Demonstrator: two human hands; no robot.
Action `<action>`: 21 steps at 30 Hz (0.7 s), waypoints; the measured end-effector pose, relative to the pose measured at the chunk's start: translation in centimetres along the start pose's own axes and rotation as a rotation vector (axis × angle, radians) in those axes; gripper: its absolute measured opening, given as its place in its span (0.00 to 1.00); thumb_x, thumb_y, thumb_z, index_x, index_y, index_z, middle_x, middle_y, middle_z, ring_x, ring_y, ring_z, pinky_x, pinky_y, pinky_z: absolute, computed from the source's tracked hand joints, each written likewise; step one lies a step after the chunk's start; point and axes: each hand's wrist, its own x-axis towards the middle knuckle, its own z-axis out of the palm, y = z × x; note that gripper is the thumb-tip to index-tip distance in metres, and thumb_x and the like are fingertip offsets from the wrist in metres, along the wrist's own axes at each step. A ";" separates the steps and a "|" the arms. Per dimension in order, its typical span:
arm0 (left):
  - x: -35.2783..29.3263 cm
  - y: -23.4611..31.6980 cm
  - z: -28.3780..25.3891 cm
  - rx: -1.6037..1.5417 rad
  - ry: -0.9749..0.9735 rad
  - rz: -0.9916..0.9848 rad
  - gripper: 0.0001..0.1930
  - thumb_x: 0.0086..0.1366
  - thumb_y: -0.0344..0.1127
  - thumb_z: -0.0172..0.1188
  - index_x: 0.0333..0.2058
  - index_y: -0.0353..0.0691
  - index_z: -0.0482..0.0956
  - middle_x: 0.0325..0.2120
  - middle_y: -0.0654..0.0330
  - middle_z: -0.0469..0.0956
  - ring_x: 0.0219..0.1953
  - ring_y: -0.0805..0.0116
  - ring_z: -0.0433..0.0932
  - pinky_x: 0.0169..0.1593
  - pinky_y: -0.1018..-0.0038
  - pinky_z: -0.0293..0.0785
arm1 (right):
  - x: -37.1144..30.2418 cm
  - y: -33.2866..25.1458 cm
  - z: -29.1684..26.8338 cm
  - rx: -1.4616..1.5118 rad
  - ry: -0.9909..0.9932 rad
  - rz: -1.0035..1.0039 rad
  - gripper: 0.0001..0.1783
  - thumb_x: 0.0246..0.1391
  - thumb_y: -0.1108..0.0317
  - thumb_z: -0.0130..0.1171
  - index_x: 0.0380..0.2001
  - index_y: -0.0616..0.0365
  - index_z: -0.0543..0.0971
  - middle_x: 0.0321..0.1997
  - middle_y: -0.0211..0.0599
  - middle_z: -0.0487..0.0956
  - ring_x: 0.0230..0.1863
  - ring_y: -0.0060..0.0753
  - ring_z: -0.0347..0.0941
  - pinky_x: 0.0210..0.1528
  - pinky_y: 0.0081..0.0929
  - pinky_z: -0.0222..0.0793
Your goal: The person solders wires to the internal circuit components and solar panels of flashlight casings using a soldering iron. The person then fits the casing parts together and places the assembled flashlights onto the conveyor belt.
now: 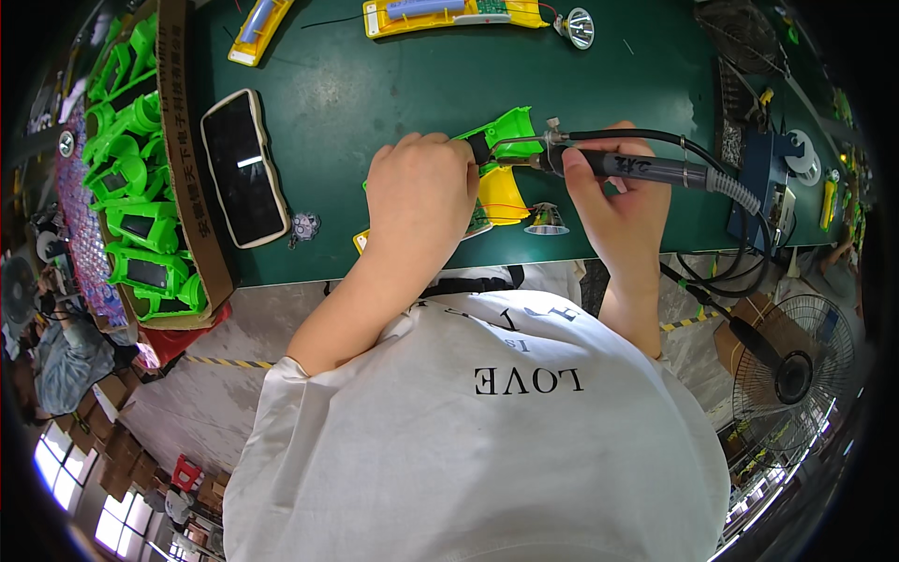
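Observation:
My right hand [623, 192] grips a soldering iron [646, 169] with a thin black feed tube clamped along it. Its metal tip points left at a green plastic shell [513, 126], close to a small black part [479, 148] in it. Over the left end of that shell, my left hand [421, 192] is closed with fingers curled; its fingertips are mostly hidden. Just below lies a yellow flashlight shell [503, 197], with red wires leading to a silver reflector [546, 220]. My left wrist covers part of the yellow shell.
A carton [192, 178] of green shells stands at the left, beside a phone [245, 169]. Yellow shells with batteries [426, 7] lie at the far edge. A blue soldering station [763, 178] is on the right; a fan [794, 375] stands below the table edge.

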 end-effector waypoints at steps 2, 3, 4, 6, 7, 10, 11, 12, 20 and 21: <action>0.0 0.0 -0.1 -0.002 0.003 0.001 0.03 0.45 0.30 0.57 0.21 0.39 0.76 0.20 0.59 0.75 0.26 0.61 0.73 0.31 0.67 0.68 | -0.1 -0.1 -0.1 0.014 -0.002 -0.008 0.03 0.44 0.77 0.56 0.24 0.64 0.73 0.25 0.26 0.68 0.24 0.11 0.61 0.23 0.10 0.55; -0.1 0.0 -0.1 -0.004 0.005 0.002 0.03 0.45 0.30 0.57 0.21 0.38 0.76 0.20 0.59 0.75 0.26 0.61 0.73 0.31 0.67 0.68 | -0.2 -0.2 -0.2 0.028 -0.004 -0.016 0.03 0.44 0.78 0.56 0.24 0.64 0.73 0.26 0.26 0.68 0.24 0.12 0.62 0.24 0.10 0.56; 0.0 0.0 -0.1 -0.005 0.002 0.000 0.03 0.45 0.30 0.57 0.21 0.38 0.76 0.20 0.59 0.75 0.26 0.61 0.73 0.31 0.67 0.68 | -0.1 -0.1 -0.3 0.028 -0.005 -0.012 0.03 0.44 0.78 0.56 0.24 0.64 0.73 0.26 0.26 0.68 0.24 0.12 0.62 0.24 0.10 0.56; 0.2 -0.1 0.1 -0.008 -0.002 -0.004 0.03 0.45 0.30 0.57 0.20 0.38 0.76 0.19 0.59 0.74 0.26 0.61 0.73 0.31 0.67 0.68 | 0.1 0.2 -0.3 0.058 0.018 -0.046 0.03 0.43 0.78 0.56 0.25 0.64 0.73 0.27 0.27 0.69 0.26 0.13 0.63 0.26 0.10 0.57; 0.2 -0.1 0.1 -0.007 0.000 -0.003 0.03 0.45 0.30 0.57 0.20 0.38 0.76 0.19 0.59 0.74 0.26 0.61 0.73 0.31 0.67 0.68 | 0.1 0.3 -0.3 0.058 0.019 -0.048 0.03 0.43 0.78 0.56 0.25 0.64 0.73 0.27 0.27 0.69 0.26 0.13 0.63 0.26 0.10 0.57; 0.2 0.0 0.0 -0.003 0.001 0.000 0.03 0.45 0.30 0.56 0.20 0.38 0.76 0.19 0.59 0.74 0.25 0.61 0.73 0.31 0.68 0.68 | 0.2 0.5 -0.4 0.103 0.100 -0.083 0.07 0.41 0.74 0.60 0.23 0.65 0.73 0.24 0.27 0.68 0.21 0.12 0.62 0.20 0.10 0.55; 0.2 0.0 0.0 -0.004 0.006 0.003 0.03 0.45 0.30 0.56 0.20 0.38 0.76 0.19 0.59 0.74 0.25 0.61 0.73 0.31 0.68 0.68 | 0.2 0.4 -0.5 0.105 0.130 -0.110 0.07 0.41 0.74 0.60 0.23 0.65 0.73 0.24 0.27 0.68 0.21 0.12 0.61 0.20 0.10 0.55; 0.2 0.0 0.0 -0.004 0.011 0.006 0.03 0.46 0.30 0.56 0.20 0.38 0.76 0.19 0.59 0.74 0.25 0.61 0.73 0.31 0.68 0.68 | 0.3 0.4 -0.6 0.107 0.161 -0.136 0.06 0.41 0.74 0.60 0.23 0.65 0.73 0.24 0.27 0.68 0.21 0.12 0.61 0.20 0.09 0.54; 0.1 -0.1 0.1 -0.004 0.004 0.009 0.03 0.46 0.29 0.56 0.20 0.38 0.76 0.19 0.59 0.74 0.25 0.62 0.73 0.31 0.69 0.69 | 0.0 0.6 -1.1 0.138 0.183 -0.071 0.05 0.42 0.77 0.58 0.24 0.65 0.73 0.24 0.26 0.70 0.22 0.11 0.63 0.20 0.09 0.55; 0.1 -0.1 0.0 -0.003 -0.001 0.007 0.03 0.46 0.29 0.56 0.20 0.38 0.76 0.19 0.59 0.74 0.26 0.62 0.73 0.31 0.69 0.69 | 0.0 0.7 -1.1 0.139 0.189 -0.076 0.05 0.42 0.77 0.58 0.25 0.65 0.73 0.24 0.26 0.70 0.23 0.11 0.63 0.20 0.09 0.55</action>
